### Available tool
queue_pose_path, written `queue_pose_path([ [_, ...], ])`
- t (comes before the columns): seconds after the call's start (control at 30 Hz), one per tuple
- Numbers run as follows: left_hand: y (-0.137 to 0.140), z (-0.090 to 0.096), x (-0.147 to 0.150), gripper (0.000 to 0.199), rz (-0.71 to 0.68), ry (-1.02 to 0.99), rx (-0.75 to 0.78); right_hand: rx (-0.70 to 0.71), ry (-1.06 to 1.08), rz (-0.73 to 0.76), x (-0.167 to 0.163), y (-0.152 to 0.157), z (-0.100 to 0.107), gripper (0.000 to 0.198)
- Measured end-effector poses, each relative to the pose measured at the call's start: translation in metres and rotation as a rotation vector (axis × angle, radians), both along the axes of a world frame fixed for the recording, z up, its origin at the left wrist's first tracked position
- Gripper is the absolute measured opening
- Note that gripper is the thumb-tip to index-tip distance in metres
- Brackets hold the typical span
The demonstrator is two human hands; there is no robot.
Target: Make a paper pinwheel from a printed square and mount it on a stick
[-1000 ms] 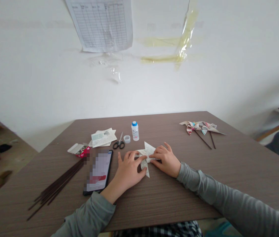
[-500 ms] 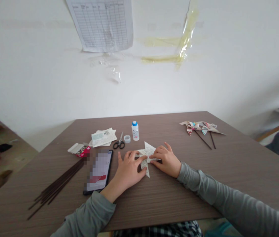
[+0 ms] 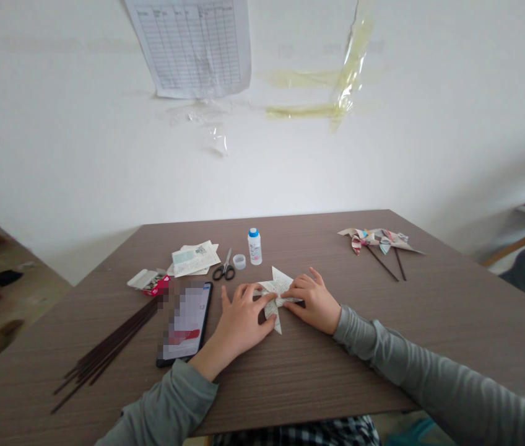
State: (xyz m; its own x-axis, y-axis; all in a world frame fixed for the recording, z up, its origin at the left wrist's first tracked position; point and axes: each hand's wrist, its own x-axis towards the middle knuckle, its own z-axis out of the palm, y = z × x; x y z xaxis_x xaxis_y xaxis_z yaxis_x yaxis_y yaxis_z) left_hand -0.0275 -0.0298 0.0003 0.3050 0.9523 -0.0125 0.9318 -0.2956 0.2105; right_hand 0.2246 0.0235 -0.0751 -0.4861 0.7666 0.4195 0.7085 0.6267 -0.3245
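A pinwheel [image 3: 272, 320] folded from printed paper lies on the brown table in front of me, its pointed blades spreading out from the middle. My left hand [image 3: 244, 316] grips its left side, thumb and forefinger near the centre. From the right, my right hand [image 3: 313, 300] presses thumb and forefinger onto the folds close to the centre. Fingers cover part of the paper. Just beyond stand a glue bottle [image 3: 254, 248] with a blue cap and a small clear plastic cup [image 3: 239, 262].
Black-handled scissors [image 3: 224, 271] lie beside paper squares [image 3: 194, 258]. A small open red-and-white box [image 3: 151, 282], a phone [image 3: 188, 322] and dark thin sticks [image 3: 109, 341] are at left. Two finished pinwheels [image 3: 374, 241] on sticks lie at back right, near the wall.
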Motion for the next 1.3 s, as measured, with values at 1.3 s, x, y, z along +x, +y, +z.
queue_pose_path([
  [1.3, 0.007, -0.015, -0.006, 0.056, -0.008, -0.012, 0.039, -0.081, 0.024, 0.099, 0.006, 0.003, -0.001, 0.024],
])
